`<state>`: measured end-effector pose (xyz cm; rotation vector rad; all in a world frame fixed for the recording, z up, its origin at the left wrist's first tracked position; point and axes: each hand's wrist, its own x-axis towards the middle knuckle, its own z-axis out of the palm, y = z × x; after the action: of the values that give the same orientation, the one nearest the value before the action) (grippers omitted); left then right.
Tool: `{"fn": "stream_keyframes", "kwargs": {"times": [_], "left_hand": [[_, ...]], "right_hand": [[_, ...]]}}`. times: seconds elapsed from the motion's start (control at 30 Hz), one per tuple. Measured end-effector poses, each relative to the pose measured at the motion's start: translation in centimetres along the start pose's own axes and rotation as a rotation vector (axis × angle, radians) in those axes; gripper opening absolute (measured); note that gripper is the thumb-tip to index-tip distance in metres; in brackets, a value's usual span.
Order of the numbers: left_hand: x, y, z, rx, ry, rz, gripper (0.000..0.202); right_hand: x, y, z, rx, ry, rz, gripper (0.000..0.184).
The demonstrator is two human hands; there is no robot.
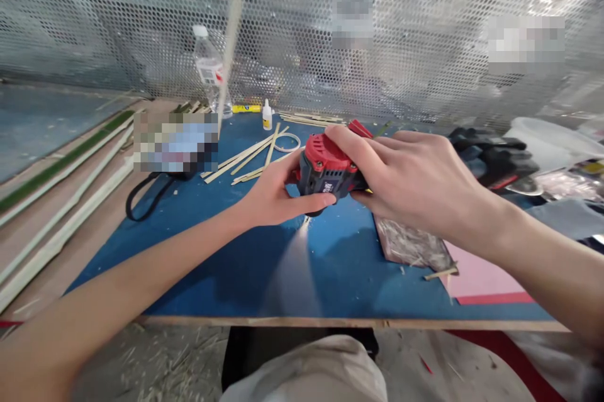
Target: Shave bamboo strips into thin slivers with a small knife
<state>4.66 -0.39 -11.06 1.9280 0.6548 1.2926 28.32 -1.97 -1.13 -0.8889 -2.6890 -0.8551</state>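
A red and black power tool [325,170] is held above the blue table mat [198,245], with a small light shining from its underside onto the mat. My left hand [274,197] grips its left side, thumb under the body. From the right, my right hand [406,178] wraps over the tool's top and back. Both hands are closed around it. The tool's working end is hidden by my hands.
Thin bamboo strips [250,156] and a small ring lie behind the tool. A glue bottle [267,116] and a water bottle [210,72] stand by the mesh wall. Black gloves [491,153] lie right. A pink sheet [476,279] and long strips [61,201] flank the mat.
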Motion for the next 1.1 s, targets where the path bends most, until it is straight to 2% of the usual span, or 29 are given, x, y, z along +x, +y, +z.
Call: {"fn": "stream_keyframes", "kwargs": {"times": [0.23, 0.37, 0.47, 0.6, 0.73, 0.83, 0.93, 1.03, 1.1], "left_hand": [[0.2, 0.2, 0.0, -0.034, -0.016, 0.016, 0.057], [0.6, 0.8, -0.9, 0.016, -0.13, -0.014, 0.057], [0.6, 1.4, -1.8, 0.118, -0.201, -0.02, 0.064], [-0.2, 1.7, -1.9, 0.161, -0.149, 0.014, 0.071], [-1.0, 1.3, -1.3, 0.033, -0.124, 0.012, 0.062], [-0.3, 1.1, -1.4, -0.076, 0.01, -0.103, 0.055], [1.7, 2.3, -2.4, -0.237, 0.296, -0.184, 0.053], [4.2, 5.6, -4.0, -0.387, 0.449, -0.215, 0.055], [5.8, 8.6, -5.5, -0.434, 0.536, -0.133, 0.069]], "right_hand": [[0.0, 0.2, 0.2, 0.019, 0.023, 0.02, 0.073], [0.1, 0.4, 0.4, 0.035, 0.008, 0.046, 0.074], [0.1, 0.6, 0.5, 0.02, -0.008, 0.061, 0.077], [0.3, 0.7, 0.4, -0.006, -0.017, 0.072, 0.078], [0.5, 0.7, -0.2, -0.029, -0.023, 0.058, 0.078], [0.4, 0.7, -0.8, -0.084, 0.001, 0.025, 0.075], [0.0, 0.7, -1.0, -0.134, 0.018, -0.001, 0.076], [-0.2, 0.6, -0.6, -0.135, 0.027, 0.023, 0.078], [-0.3, 0.4, -0.2, -0.124, 0.02, 0.044, 0.078]]}}
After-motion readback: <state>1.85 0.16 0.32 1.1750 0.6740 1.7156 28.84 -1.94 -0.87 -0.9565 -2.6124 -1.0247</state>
